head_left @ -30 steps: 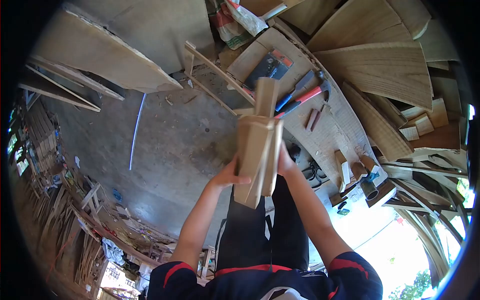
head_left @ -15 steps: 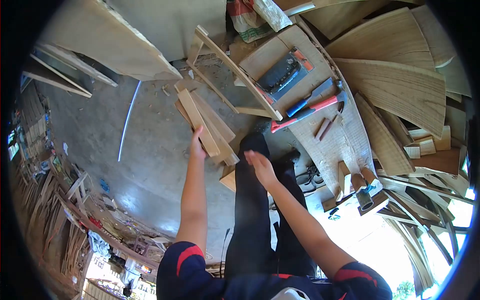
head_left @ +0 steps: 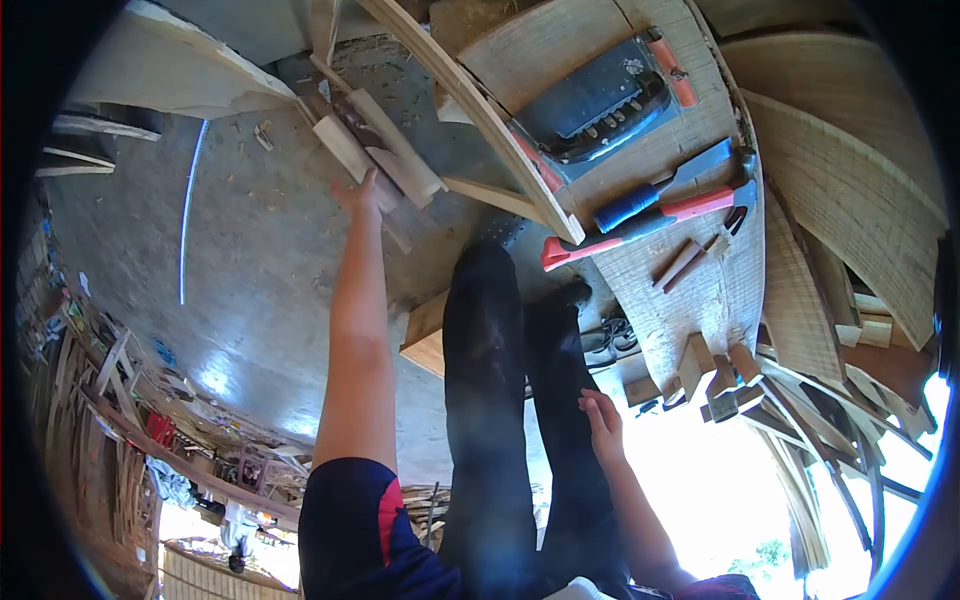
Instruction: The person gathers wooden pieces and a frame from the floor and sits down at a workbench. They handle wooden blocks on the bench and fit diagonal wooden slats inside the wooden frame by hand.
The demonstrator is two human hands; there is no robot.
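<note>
My left hand (head_left: 358,194) reaches out at the near end of several narrow wooden boards (head_left: 393,145), its thumb and fingers spread apart. The boards lie fanned at slightly different angles, and whether the hand still touches one is hard to see. Close to my right thigh, my right hand (head_left: 603,425) hangs with loosely bent fingers and nothing in it. A slim wooden frame (head_left: 470,95) stands just right of the boards, leaning by the workbench. Below the boards, a wooden block (head_left: 425,335) sits beside my left leg.
On the plank workbench (head_left: 690,320) lie a black-and-orange tool case (head_left: 590,105), a blue-handled chisel-like tool (head_left: 660,188), a red-and-black hammer (head_left: 640,225) and short wooden pieces (head_left: 683,262). Curved planks (head_left: 850,180) are stacked at right. A white strip (head_left: 192,215) lies on the floor; large panels (head_left: 190,65) stand upper left.
My left hand has moved forward with the boards, which now lie farther off, and its fingers have spread. My right hand has drawn back toward my body. The view has shifted.
</note>
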